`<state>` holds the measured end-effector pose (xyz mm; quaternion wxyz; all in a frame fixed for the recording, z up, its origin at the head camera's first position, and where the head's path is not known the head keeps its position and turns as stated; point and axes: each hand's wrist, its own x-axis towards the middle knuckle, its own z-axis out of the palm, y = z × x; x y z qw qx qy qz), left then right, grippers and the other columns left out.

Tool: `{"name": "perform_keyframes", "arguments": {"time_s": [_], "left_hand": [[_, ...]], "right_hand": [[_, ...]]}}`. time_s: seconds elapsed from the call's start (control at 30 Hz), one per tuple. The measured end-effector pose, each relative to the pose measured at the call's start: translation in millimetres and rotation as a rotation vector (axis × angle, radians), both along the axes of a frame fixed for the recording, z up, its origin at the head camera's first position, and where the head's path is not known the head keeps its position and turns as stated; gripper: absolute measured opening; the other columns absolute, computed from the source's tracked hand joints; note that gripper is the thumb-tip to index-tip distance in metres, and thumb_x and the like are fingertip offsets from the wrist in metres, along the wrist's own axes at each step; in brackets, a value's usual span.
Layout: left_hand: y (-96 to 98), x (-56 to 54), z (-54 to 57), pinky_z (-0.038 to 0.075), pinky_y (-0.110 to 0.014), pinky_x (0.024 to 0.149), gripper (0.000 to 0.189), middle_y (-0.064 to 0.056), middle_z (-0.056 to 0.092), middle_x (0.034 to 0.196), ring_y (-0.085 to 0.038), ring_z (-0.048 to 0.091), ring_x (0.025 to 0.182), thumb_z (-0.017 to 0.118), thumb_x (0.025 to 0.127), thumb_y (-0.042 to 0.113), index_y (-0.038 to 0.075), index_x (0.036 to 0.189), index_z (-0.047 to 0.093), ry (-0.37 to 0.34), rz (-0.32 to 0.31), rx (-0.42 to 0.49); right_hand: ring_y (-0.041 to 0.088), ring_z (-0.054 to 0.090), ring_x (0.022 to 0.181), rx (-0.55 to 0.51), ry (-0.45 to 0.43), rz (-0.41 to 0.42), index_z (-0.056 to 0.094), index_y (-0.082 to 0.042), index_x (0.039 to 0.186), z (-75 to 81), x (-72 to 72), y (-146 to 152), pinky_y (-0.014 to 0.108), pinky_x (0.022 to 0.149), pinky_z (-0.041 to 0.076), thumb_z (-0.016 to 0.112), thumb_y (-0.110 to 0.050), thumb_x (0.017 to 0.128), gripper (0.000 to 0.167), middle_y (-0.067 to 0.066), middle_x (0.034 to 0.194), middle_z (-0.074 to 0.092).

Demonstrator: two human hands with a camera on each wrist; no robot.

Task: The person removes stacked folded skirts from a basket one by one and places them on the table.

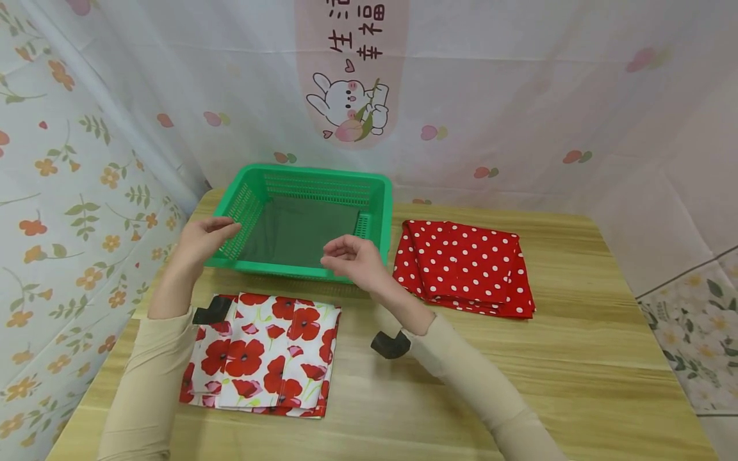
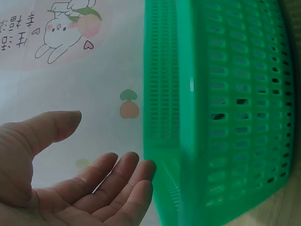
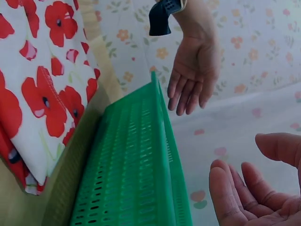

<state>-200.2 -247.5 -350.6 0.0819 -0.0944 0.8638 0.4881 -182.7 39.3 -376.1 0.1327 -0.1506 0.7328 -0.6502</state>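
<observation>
A green plastic basket (image 1: 316, 271) stands at the back left of the table, with a dark, flat folded cloth (image 1: 305, 227) on its floor. Above the basket's left side is my left hand (image 1: 203, 240), its fingers relaxed and nothing in them. My right hand (image 1: 359, 259) hovers over the front right rim, fingers loosely bent and holding nothing. In the left wrist view, thumb and fingers of the left hand (image 2: 94, 183) stand apart beside the basket wall (image 2: 235, 103). The right wrist view shows both hands bare, the right hand (image 3: 258, 193) nearer the camera.
A folded white cloth with red poppies (image 1: 265, 352) lies in front of the basket, under the left forearm's side. To the basket's right lies a folded red cloth with white dots (image 1: 461, 262). Printed curtains (image 1: 490, 96) hang behind the wooden table (image 1: 576, 358).
</observation>
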Motion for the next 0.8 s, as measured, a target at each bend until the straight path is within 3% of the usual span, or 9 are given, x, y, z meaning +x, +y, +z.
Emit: {"name": "perform_keyframes", "arguments": {"time_s": [0.13,0.3,0.57,0.8], "left_hand": [[4.0,-12.4,4.1,0.028,-0.052,0.106,0.065,-0.026,0.036,0.141,-0.042,0.035,0.128,0.048,0.095,0.041,-0.004,0.14,0.037,-0.034,-0.016,-0.006],[6.9,-27.4,6.4,0.026,-0.051,0.108,0.067,-0.026,0.035,0.143,-0.041,0.031,0.132,0.049,0.095,0.04,-0.003,0.143,0.031,-0.095,-0.031,0.007],[9.0,-51.7,0.7,0.026,-0.046,0.109,0.067,-0.025,0.025,0.148,-0.038,0.032,0.133,0.049,0.095,0.035,-0.006,0.143,0.028,-0.155,-0.017,0.054],[9.4,-68.1,-5.0,0.028,-0.042,0.109,0.068,-0.024,0.026,0.148,-0.038,0.03,0.134,0.047,0.097,0.03,-0.008,0.145,0.018,-0.239,-0.004,0.085]], "right_hand": [[0.034,0.061,0.093,-0.006,-0.011,-0.031,0.059,0.004,0.11,4.4,-8.2,-2.0,0.029,0.075,0.054,0.064,-0.007,0.088,0.025,0.016,0.103,0.063],[0.021,0.061,0.09,-0.018,-0.05,-0.085,0.059,0.001,0.112,8.1,-19.6,-5.9,0.032,0.079,0.053,0.064,-0.009,0.088,0.026,0.013,0.105,0.061],[0.024,0.058,0.099,-0.046,-0.139,-0.162,0.055,0.001,0.119,11.0,-38.2,-12.2,0.042,0.092,0.046,0.062,-0.009,0.089,0.032,0.012,0.11,0.057],[0.025,0.053,0.111,-0.023,-0.239,-0.219,0.049,-0.002,0.128,8.4,-52.9,-14.6,0.039,0.097,0.043,0.063,-0.014,0.089,0.043,0.011,0.123,0.051]]}}
